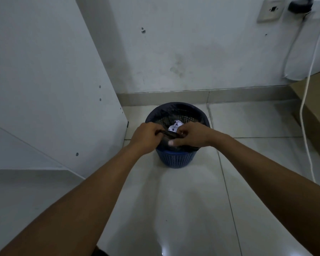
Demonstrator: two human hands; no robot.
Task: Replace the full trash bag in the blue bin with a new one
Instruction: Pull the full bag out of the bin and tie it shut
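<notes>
From the head camera: my left hand (pixel 146 134) was closed in a fist around a twisted strand of the black trash bag (pixel 175 145), fingers curled tight over the plastic at the near rim of the blue bin (pixel 175 158). My right hand (pixel 189 134) met it from the other side, fingers bent and pinched on the same bunched edge of the bag, the thumb tip pressed down against the black film. Both hands sat just above the bin's near rim, almost touching each other.

The bin, a round blue basket with a lattice wall, stood on the pale tiled floor (pixel 174 209), near the base of the back wall (pixel 174 52) and just beside the corner of a white cabinet panel (pixel 44 80) on the left. The bag lined it and folded over the rim. Crumpled white paper (pixel 175 125) showed inside, between my hands and the far rim. A white cable (pixel 306 117) hung down the wall at the right, well apart from the bin.
</notes>
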